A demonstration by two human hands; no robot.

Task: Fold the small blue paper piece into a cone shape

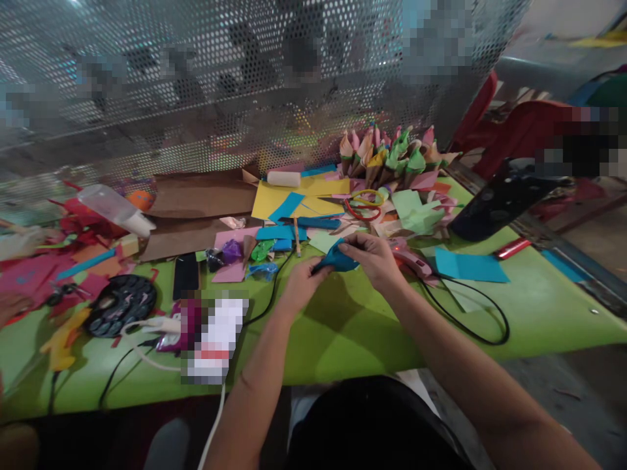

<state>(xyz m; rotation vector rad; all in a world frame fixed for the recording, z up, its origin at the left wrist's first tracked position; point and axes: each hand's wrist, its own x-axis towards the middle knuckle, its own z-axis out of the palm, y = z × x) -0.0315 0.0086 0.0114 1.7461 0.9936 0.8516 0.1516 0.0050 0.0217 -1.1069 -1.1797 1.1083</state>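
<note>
A folded piece of blue paper is held up above the green table, between my two hands. My left hand is closed on its lower left edge. The fingers of my right hand pinch its upper right side. Just right of that hand lies a pink glue gun with a small red light, its black cord looping over the table. A creased blue sheet lies farther right. Behind my hands are pale green paper pieces and a thin wooden stick.
Paper cones with pink and green tops stand at the back. A dark bottle and a red lighter-like object are at right. Leftward lie a phone, a black round tray, a yellow glue gun and a power strip with cables.
</note>
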